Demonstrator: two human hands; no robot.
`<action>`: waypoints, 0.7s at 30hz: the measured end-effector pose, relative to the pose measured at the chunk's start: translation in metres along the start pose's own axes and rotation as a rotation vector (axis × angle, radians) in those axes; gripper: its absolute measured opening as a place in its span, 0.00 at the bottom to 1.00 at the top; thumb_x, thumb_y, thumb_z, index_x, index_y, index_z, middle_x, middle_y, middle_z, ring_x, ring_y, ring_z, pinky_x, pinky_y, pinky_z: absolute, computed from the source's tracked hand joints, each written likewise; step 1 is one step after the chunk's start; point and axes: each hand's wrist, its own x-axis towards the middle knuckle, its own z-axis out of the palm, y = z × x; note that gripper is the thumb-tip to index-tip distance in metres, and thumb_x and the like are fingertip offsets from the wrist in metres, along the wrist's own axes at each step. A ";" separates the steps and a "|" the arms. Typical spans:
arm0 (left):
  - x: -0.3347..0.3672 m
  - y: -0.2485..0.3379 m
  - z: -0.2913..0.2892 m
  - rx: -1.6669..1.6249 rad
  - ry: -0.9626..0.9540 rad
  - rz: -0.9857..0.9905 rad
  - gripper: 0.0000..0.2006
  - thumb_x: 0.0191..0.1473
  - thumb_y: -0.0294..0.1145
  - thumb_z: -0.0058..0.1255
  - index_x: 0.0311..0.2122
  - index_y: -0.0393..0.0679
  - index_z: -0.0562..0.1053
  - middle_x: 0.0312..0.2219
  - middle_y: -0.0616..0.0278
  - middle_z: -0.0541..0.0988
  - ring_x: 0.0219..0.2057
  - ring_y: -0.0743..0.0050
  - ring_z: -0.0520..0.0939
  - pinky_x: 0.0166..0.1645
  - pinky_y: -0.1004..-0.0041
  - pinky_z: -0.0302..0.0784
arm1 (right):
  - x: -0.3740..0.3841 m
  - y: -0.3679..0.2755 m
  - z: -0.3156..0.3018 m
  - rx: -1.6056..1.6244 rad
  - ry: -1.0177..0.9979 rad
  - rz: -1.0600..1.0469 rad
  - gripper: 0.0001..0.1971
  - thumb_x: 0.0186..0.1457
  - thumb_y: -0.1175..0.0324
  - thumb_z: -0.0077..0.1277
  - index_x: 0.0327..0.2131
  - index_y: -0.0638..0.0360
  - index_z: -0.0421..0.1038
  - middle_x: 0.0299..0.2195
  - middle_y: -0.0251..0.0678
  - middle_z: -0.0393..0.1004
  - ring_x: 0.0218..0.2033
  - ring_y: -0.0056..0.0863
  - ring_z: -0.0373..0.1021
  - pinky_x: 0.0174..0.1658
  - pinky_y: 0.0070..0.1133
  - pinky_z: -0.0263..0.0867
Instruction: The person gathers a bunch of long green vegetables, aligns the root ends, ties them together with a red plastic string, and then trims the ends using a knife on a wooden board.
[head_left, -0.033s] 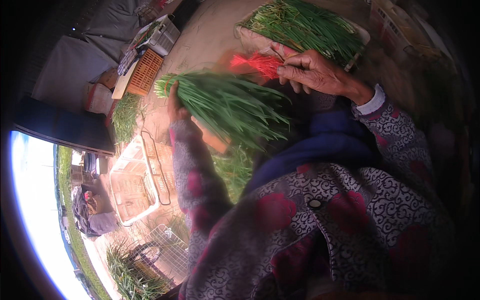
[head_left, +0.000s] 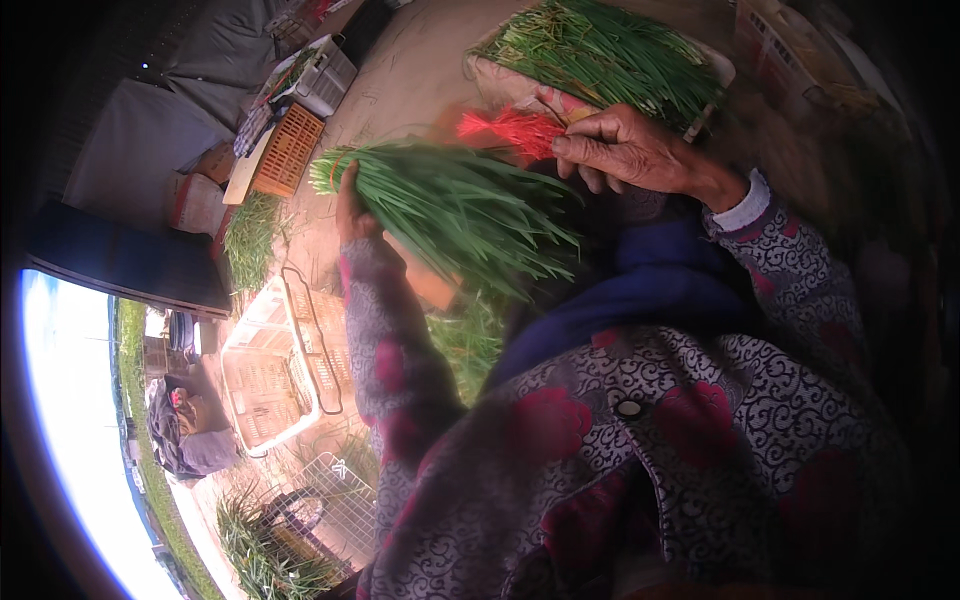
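Note:
A thick bundle of garlic chives (head_left: pixel 455 205) lies slantwise in front of me, its pale cut ends to the left and leaf tips to the right. A thin orange-red tie circles it near the cut ends. My left hand (head_left: pixel 352 208) is closed around that end, thumb on top; its other fingers are hidden beneath. My right hand (head_left: pixel 625 150) is closed in a pinch at the right end of a bunch of red plastic ties (head_left: pixel 510 130), just above the leaves. How many ties are between the fingertips cannot be made out.
Beyond my right hand, more chives (head_left: pixel 610 60) fill a lined crate. An orange crate (head_left: pixel 288 150) and a grey crate (head_left: pixel 325 75) stand at far left. A pale plastic basket (head_left: pixel 270 370) sits left of my arm, near a wire basket (head_left: pixel 335 500) and loose greens (head_left: pixel 265 545).

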 end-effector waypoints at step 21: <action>0.017 -0.047 0.170 0.449 -0.324 -0.377 0.25 0.59 0.44 0.56 0.55 0.37 0.71 0.46 0.53 0.80 0.44 0.57 0.82 0.53 0.59 0.79 | -0.077 0.043 -0.003 0.156 0.630 -0.388 0.33 0.57 0.52 0.61 0.52 0.71 0.62 0.40 0.48 0.75 0.40 0.34 0.75 0.42 0.26 0.72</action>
